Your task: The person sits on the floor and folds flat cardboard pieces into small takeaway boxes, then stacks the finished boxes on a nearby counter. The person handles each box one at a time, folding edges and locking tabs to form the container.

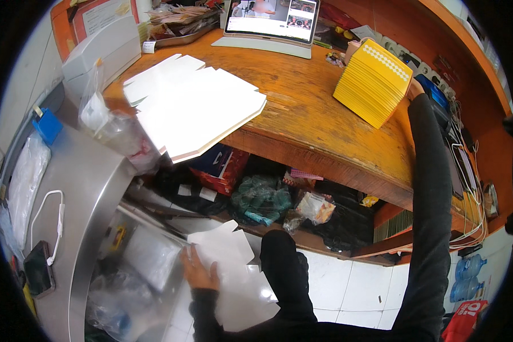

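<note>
My left hand [200, 270] lies against a white die-cut card sheet [233, 285] over my lap, fingers stretched and thumb apart. The sheet has cut flaps along its edges and a slight sheen. My right arm reaches far out to the right side of the desk. There my right hand [416, 89] grips the side of a thick yellow stack of flat card pieces [370, 85], tilted above the desk; most of its fingers are hidden behind the stack. A pile of similar white card sheets [205, 108] lies on the desk's left part, overhanging the front edge.
The worn wooden desk [302, 108] holds a tablet [271, 23] at the back and a tray of papers [179, 25]. Cables [467, 182] run along its right. Bagged goods [262, 199] fill the shelf below. A metal counter [91, 188] with a phone [40, 269] stands left.
</note>
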`<action>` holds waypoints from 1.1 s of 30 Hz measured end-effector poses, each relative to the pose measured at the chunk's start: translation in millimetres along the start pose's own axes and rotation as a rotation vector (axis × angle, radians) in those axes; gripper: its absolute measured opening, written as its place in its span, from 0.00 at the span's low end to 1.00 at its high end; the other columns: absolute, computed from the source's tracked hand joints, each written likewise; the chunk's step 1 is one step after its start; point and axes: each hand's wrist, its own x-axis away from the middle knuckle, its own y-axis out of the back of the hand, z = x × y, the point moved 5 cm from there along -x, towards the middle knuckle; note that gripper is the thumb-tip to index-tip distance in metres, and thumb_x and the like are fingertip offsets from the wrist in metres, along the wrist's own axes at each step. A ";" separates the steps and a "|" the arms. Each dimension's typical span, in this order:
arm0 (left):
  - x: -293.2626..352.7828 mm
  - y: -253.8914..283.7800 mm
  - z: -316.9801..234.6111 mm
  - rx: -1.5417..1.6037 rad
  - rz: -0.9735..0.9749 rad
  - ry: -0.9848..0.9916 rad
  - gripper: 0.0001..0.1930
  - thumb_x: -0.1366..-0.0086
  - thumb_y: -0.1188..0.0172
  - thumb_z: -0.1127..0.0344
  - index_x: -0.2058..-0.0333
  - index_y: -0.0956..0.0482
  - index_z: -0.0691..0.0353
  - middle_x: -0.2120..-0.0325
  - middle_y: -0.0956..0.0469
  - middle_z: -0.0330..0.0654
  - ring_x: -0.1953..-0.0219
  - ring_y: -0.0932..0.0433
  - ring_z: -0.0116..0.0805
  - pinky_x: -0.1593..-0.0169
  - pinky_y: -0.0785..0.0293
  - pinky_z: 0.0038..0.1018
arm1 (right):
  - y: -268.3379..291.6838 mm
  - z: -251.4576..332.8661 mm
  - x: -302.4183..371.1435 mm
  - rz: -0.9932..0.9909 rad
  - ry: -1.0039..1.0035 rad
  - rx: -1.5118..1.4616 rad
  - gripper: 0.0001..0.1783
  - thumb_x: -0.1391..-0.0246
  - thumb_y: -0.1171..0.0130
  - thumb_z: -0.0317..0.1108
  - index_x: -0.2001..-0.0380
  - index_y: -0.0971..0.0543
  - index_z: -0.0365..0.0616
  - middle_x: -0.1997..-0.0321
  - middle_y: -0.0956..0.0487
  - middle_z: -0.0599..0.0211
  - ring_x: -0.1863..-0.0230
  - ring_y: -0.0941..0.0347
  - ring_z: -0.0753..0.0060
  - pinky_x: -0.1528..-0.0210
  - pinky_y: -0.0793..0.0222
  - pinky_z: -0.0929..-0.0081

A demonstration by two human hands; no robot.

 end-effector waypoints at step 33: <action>11.7 41.9 -19.6 0.541 -0.220 0.017 0.26 0.52 0.46 0.81 0.51 0.22 0.56 0.78 0.37 0.34 0.78 0.33 0.23 0.75 0.36 0.17 | -210.7 -10.7 370.1 -0.098 0.824 -0.207 0.16 0.34 0.56 0.38 0.69 0.24 0.39 0.70 0.25 0.63 0.67 0.30 0.74 0.65 0.33 0.77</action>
